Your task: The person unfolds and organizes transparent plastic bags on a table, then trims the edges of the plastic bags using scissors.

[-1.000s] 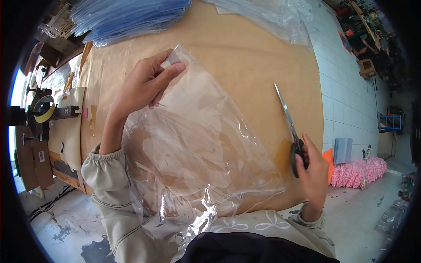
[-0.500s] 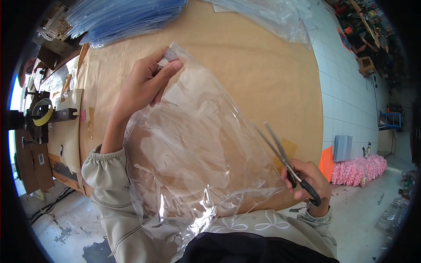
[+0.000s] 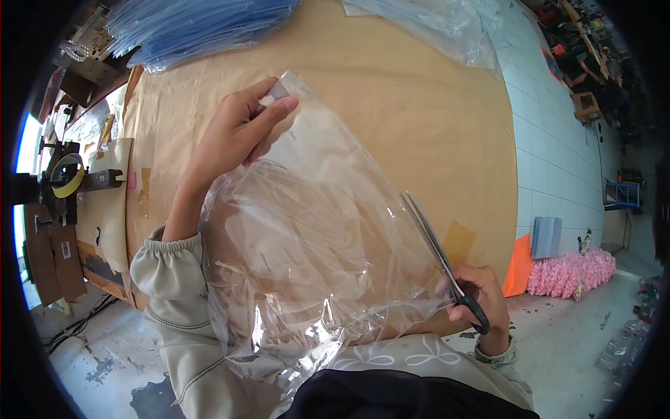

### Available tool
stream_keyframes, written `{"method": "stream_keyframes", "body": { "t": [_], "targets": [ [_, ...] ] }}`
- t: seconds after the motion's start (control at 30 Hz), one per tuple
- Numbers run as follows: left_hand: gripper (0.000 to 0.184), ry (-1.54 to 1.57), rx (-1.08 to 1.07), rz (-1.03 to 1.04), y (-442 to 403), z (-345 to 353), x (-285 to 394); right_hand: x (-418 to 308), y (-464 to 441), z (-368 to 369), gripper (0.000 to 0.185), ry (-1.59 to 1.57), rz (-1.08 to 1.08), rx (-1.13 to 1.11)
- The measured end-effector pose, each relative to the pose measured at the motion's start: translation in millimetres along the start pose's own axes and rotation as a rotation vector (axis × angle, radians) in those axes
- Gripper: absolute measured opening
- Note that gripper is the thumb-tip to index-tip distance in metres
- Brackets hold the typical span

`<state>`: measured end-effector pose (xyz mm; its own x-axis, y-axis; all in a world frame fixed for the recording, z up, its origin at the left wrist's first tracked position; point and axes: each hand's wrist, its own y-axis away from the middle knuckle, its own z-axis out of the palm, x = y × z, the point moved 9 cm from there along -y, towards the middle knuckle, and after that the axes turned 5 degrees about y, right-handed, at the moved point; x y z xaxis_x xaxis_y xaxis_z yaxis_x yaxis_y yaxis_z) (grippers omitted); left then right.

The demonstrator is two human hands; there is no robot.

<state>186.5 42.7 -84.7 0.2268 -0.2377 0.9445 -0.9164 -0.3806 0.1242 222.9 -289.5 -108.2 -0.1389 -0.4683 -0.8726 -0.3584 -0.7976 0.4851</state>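
Observation:
A clear plastic sheet spreads over the brown-covered table and hangs down over its front edge toward my lap. My left hand pinches the sheet's upper corner between thumb and fingers. At the lower right, my right hand is closed round the black handles of the scissors. Their blades point up and to the left beside the sheet's right edge, with a narrow gap between the tips. Whether the blades touch the plastic I cannot tell.
A stack of bluish plastic sheets lies at the back left, and more clear plastic at the back right. A tape roll hangs on a dark clamp at the left. Pink material sits on the right.
The scissors have swung left and down toward the sheet's right edge. Their blades opened, then came nearly together. My left hand has kept its pinch and barely moved.

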Motion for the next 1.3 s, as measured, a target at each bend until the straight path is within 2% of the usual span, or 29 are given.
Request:
{"method": "stream_keyframes", "body": {
  "t": [0.17, 0.27, 0.57, 0.87, 0.97, 1.3],
  "targets": [
    [0.026, 0.006, 0.011, 0.011, -0.5, -1.1, -1.6, 4.4, 1.5, -5.5, 0.050, 0.015, -0.011, 0.032],
    [0.026, 0.026, 0.009, 0.002, -1.3, -1.2, -3.7, 1.9, -0.2, -6.0, 0.063, 0.059, 0.003, 0.053],
    [0.030, 0.001, -0.008, -0.007, -2.3, 1.2, -7.3, -2.7, -0.9, -6.8, 0.053, 0.084, 0.003, 0.074],
    [0.029, -0.023, -0.020, -0.024, -3.0, 1.3, -8.7, -1.8, 0.1, -6.4, 0.052, 0.049, 0.009, 0.107],
    [0.029, -0.008, -0.008, -0.032, -1.9, 2.1, -6.3, 0.2, 1.5, -7.1, 0.039, 0.084, -0.052, 0.059],
    [0.029, -0.021, -0.029, -0.011, -2.8, 2.0, -6.4, 1.8, 4.5, -6.7, 0.043, 0.081, 0.014, 0.111]
  ]
}}
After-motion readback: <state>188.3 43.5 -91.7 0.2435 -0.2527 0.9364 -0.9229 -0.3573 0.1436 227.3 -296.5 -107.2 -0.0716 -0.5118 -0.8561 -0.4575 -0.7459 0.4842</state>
